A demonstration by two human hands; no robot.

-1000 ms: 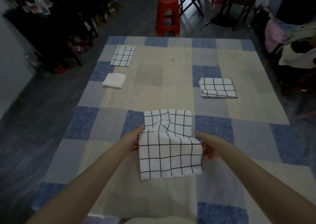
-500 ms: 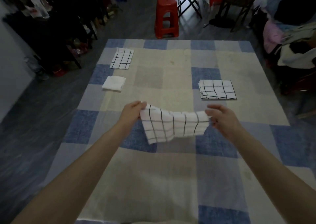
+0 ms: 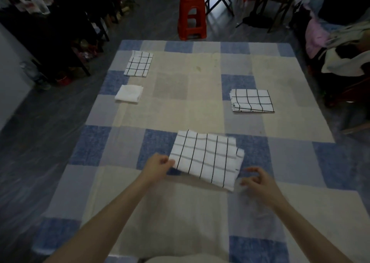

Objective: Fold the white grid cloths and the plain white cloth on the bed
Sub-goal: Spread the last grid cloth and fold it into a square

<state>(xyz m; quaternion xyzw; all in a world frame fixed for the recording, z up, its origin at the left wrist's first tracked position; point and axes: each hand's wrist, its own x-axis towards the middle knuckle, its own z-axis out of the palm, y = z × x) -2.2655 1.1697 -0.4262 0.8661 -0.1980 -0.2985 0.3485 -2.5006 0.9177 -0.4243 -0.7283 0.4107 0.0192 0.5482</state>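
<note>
Room: dim, with a red stool beyond the far end of the bed and heaps of clothing off to the right.
Bed: checked blue, grey and cream cover fills most of my view; every cloth I can see lies on it.
Near grid cloth: the one in hand, lying folded over on itself just ahead of me, skewed to the bed's checks — the right edge shows an under layer poking out past the top one, so the layers are not squared.
Right grid cloth: folded rectangle lying flat, well apart from the rest; it looks finished.
Far-left grid cloth: folded small near the bed's far left corner; also looks finished.
Plain white cloth: folded into a small square just nearer than that one — done, as far as I can judge.
My left hand: pinches the near cloth's left corner, fingers curled on the fabric.
My right hand: just beside the cloth's right corner, fingers loosely bent and apart, holding nothing.
Progress: three of four folded; I judge this last one needs squaring, perhaps one more fold.
</note>
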